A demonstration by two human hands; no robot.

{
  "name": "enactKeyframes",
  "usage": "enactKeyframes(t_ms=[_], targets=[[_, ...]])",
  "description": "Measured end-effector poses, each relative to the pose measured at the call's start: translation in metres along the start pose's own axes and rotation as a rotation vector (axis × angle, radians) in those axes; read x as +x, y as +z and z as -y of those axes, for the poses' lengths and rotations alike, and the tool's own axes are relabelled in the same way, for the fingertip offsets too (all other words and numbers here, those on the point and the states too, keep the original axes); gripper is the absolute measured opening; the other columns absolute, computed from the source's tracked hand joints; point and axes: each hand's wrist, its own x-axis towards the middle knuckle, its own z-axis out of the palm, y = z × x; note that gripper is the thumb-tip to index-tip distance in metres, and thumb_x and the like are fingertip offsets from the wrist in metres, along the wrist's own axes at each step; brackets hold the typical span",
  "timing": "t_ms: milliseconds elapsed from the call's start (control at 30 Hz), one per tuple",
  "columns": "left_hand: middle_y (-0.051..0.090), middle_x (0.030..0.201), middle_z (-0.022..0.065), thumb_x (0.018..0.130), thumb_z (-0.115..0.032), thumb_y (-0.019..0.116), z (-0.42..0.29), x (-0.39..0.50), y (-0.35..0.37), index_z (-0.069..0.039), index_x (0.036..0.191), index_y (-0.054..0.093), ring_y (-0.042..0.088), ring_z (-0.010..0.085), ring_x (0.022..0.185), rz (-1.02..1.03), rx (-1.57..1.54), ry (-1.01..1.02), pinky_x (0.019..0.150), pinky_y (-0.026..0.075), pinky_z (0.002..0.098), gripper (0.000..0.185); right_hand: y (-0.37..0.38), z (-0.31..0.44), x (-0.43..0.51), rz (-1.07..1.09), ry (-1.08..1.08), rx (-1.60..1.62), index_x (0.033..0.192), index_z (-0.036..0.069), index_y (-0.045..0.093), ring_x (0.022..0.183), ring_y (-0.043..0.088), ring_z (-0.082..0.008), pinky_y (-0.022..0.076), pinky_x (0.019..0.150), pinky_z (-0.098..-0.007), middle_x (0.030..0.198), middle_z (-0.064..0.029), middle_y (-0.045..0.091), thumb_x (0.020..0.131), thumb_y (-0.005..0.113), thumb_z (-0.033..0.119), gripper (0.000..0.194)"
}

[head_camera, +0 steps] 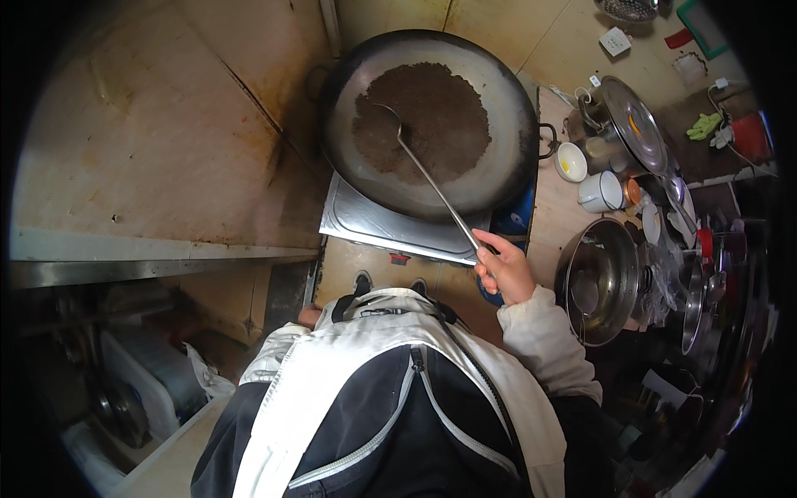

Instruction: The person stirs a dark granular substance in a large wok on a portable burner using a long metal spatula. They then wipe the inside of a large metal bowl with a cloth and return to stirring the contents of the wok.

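Note:
My right hand grips the end of a long metal ladle. Its bowl end rests in a dark brown, crumbly or thick mass spread over the bottom of a large wok. What the mass is made of I cannot tell. The wok sits on a stainless steel gas stove with a red knob on its front. Down by my waist is my left hand, away from the wok. Only a small part of it shows past the white sleeve, so its fingers are hidden.
Right of the wok, a wooden counter carries a small white bowl, a white enamel mug, a lidded steel pot and a wide metal basin. A blue gas cylinder stands beside the stove. Tiled wall rises at left.

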Motion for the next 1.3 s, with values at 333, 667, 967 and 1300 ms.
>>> enactKeyframes(t_ms=[333, 667, 967, 1300], targets=[[0.066, 0.079, 0.0132, 0.063, -0.027, 0.074, 0.018, 0.023, -0.013, 0.001, 0.085, 0.066, 0.063, 0.0204, 0.075, 0.209, 0.002, 0.079, 0.067, 0.047, 0.0331, 0.037, -0.032, -0.015, 0.001, -0.367, -0.104, -0.014, 0.127, 0.009, 0.043, 0.040, 0.036, -0.0060, 0.0301, 0.035, -0.0201, 0.061, -0.0017, 0.047, 0.089, 0.051, 0.014, 0.039], [0.065, 0.078, 0.0180, 0.060, -0.030, 0.072, 0.009, 0.029, 0.003, -0.001, 0.083, 0.067, 0.064, 0.0272, 0.076, -0.014, 0.151, -0.008, 0.070, 0.047, 0.0344, 0.037, 0.006, -0.020, -0.047, -0.027, 0.043, 0.093, 0.127, 0.010, 0.044, 0.042, 0.035, -0.0039, 0.0293, 0.037, -0.0175, 0.066, -0.0020, 0.049, 0.091, 0.047, 0.010, 0.036], [0.065, 0.077, 0.0170, 0.061, -0.028, 0.071, 0.067, 0.052, 0.008, -0.003, 0.081, 0.068, 0.064, 0.0263, 0.075, -0.114, 0.170, 0.015, 0.070, 0.047, 0.0346, 0.033, -0.028, -0.024, -0.058, -0.345, -0.045, 0.046, 0.128, 0.011, 0.043, 0.040, 0.035, -0.0043, 0.0290, 0.035, -0.0183, 0.061, -0.0016, 0.048, 0.091, 0.049, 0.013, 0.038], [0.065, 0.077, 0.0147, 0.069, -0.033, 0.066, -0.028, 0.019, -0.010, -0.005, 0.081, 0.067, 0.063, 0.0258, 0.075, 0.266, 0.218, 0.163, 0.069, 0.047, 0.0355, 0.030, -0.004, -0.063, -0.050, -0.174, -0.483, -0.331, 0.125, 0.003, 0.046, 0.059, 0.043, -0.0034, 0.0373, 0.051, -0.0210, 0.068, 0.0026, 0.051, 0.088, 0.053, 0.004, 0.038]])
